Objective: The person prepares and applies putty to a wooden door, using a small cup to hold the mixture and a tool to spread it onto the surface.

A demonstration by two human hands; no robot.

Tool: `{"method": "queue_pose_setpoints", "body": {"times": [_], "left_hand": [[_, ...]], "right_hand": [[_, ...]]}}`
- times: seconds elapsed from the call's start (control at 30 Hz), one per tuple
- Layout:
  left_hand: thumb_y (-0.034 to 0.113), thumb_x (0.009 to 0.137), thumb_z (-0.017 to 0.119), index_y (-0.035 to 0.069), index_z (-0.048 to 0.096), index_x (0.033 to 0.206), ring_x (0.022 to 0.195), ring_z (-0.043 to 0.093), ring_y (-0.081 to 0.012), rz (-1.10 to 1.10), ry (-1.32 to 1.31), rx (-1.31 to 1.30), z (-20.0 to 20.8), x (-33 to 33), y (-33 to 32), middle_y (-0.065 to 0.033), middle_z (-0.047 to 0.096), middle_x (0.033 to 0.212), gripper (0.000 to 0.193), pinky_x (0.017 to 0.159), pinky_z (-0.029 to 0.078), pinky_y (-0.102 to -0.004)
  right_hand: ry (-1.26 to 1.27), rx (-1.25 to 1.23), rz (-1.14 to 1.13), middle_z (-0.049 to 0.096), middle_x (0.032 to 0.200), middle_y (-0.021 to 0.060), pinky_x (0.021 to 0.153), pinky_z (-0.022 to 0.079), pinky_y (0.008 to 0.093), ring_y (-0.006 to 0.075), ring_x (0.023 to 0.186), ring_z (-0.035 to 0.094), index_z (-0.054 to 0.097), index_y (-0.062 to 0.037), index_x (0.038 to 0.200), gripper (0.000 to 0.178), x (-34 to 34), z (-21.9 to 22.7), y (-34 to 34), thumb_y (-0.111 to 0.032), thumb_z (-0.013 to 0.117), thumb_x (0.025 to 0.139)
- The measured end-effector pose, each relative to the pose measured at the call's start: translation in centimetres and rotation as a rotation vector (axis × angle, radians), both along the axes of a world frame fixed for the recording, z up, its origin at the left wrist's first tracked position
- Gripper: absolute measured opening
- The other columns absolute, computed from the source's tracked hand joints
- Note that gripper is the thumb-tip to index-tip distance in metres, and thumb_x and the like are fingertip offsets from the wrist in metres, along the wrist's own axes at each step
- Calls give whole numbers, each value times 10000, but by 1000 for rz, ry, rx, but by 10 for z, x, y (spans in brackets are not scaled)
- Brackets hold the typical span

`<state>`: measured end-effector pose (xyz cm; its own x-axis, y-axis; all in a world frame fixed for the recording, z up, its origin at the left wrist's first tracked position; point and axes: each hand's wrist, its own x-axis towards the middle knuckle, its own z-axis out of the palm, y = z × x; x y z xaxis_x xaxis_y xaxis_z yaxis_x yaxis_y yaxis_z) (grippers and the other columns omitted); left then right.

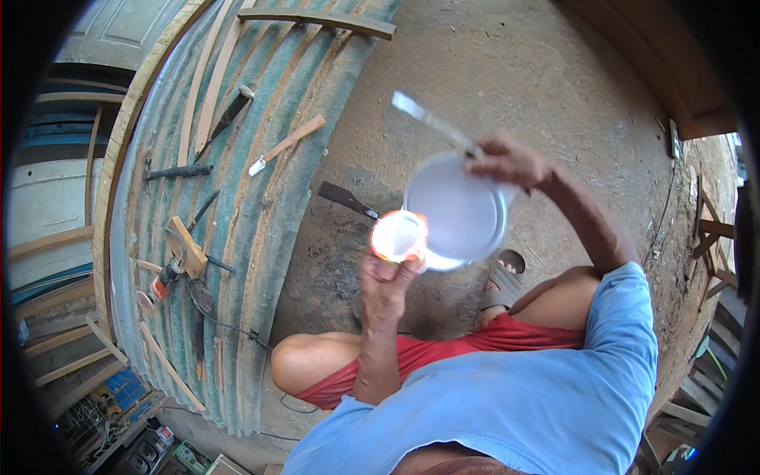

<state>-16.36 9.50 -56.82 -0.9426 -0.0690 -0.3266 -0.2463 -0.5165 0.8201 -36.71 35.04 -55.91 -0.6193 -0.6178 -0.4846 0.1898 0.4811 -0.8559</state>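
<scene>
My left hand point(384, 289) grips a small round tub point(398, 236) with an orange rim, its inside glaring white. Above and right of it, my right hand point(511, 161) is closed around a long, thin spatula-like tool point(435, 123), its flat white end pointing up and left. Motion blurs this tool, so its exact kind is unclear. Below that hand stands a pale round bucket point(500, 226) with a greyish-white inside. The tub overlaps the bucket's left side. A dark flat blade point(342, 196) lies on the ground just left of the tub.
A corrugated sheet point(277, 202) at the left bears a hammer point(178, 171), a stick with a white tip point(289, 144), an angle grinder point(165, 279) and wood strips. A dark cord point(229, 326) runs off it. My sandalled foot point(501, 283) is beside the bucket.
</scene>
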Motion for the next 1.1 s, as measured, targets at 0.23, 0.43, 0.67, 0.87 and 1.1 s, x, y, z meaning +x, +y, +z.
{"method": "queue_pose_setpoints", "body": {"times": [0.23, 0.43, 0.67, 0.87, 1.1], "left_hand": [[150, 852, 848, -2, 513, 1390, 1152, 637, -210, 258, 275, -369, -11, -9, -22, -108, 637, 1288, 652, 1011, 512, -350], [207, 820, 877, 86, 432, 1500, 1445, 389, -260, 215, 510, -791, -19, -46, -29, -176, 383, 1544, 822, 1104, 478, -398], [197, 835, 871, 59, 578, 1321, 1190, 626, -192, 407, 645, -592, 2, -103, -27, -69, 650, 1269, 584, 1038, 508, -383], [147, 826, 878, 29, 567, 1281, 1180, 610, -202, 440, 615, -539, -36, -99, -28, -96, 624, 1248, 564, 1059, 482, -381], [208, 816, 889, 44, 572, 1285, 1207, 596, -202, 374, 609, -564, -27, -89, -29, -82, 625, 1249, 589, 1080, 463, -410]], "right_hand": [[211, 124, -564, 657, 719, 29, 539, 479, 324, 113, 599, 596, 711, -28, 927, 291, -58, -83, 48, -311, 665, 981], [630, 714, -246, 703, 919, 242, 790, 511, 501, 369, 852, 685, 675, 7, 1128, 408, -45, -125, 78, -362, 647, 957], [602, 423, -41, 696, 875, 158, 764, 514, 450, 297, 826, 671, 590, -48, 1336, 387, -2, 31, 47, -255, 563, 1010], [662, 406, 394, 709, 810, 167, 655, 528, 421, 284, 718, 694, 711, -80, 1248, 328, 61, 44, 30, -126, 610, 940], [743, 653, 624, 709, 780, 166, 631, 543, 437, 317, 733, 715, 713, -21, 995, 185, 93, -6, -32, -68, 594, 862]]}}
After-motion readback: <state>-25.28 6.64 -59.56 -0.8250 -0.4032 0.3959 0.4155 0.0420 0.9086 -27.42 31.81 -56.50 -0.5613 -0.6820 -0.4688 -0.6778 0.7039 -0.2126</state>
